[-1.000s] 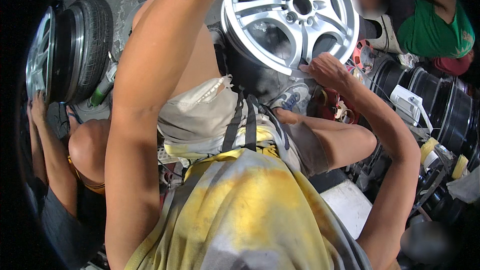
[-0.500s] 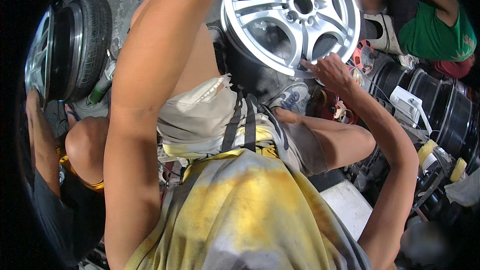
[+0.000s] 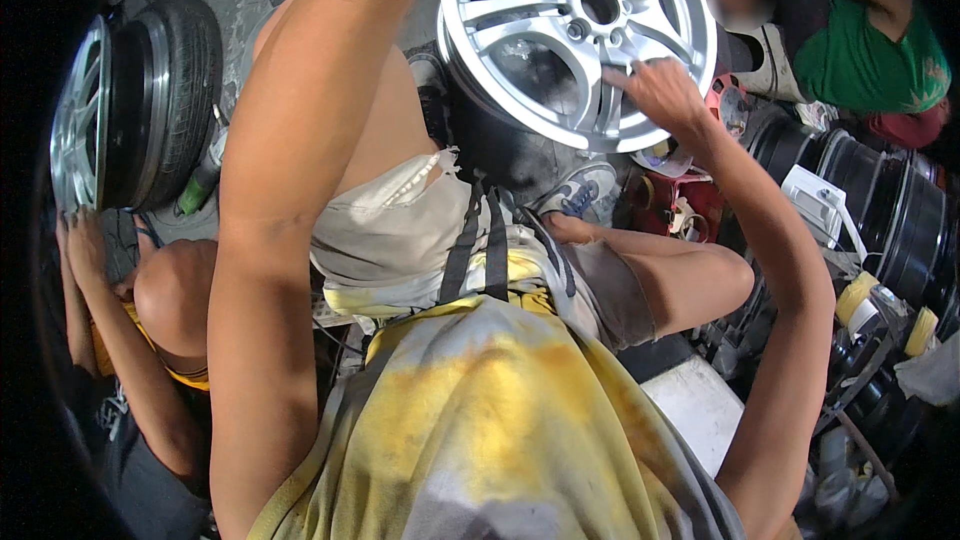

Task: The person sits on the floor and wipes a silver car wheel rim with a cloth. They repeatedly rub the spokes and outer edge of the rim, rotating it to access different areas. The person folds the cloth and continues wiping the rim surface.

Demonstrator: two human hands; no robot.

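A silver alloy wheel rim [image 3: 560,30] stands upright in front of me at the top of the head view. My right hand [image 3: 660,90] rests on its face at the lower right, fingers spread over a spoke. My left arm reaches up along the rim's left side; my left hand is out of the picture past the top edge. My yellow-stained shirt and bent knees fill the middle.
A tyre on a silver rim [image 3: 130,110] stands at the left, with another person's hands [image 3: 80,240] at its lower edge. A person in a green shirt [image 3: 860,50] sits at the top right. Dark rims [image 3: 890,210] are stacked at the right. A red box [image 3: 680,210] lies below the rim.
My right hand has slid up and left from the rim's edge onto its spokes. The person at the left has reached up to the tyre.
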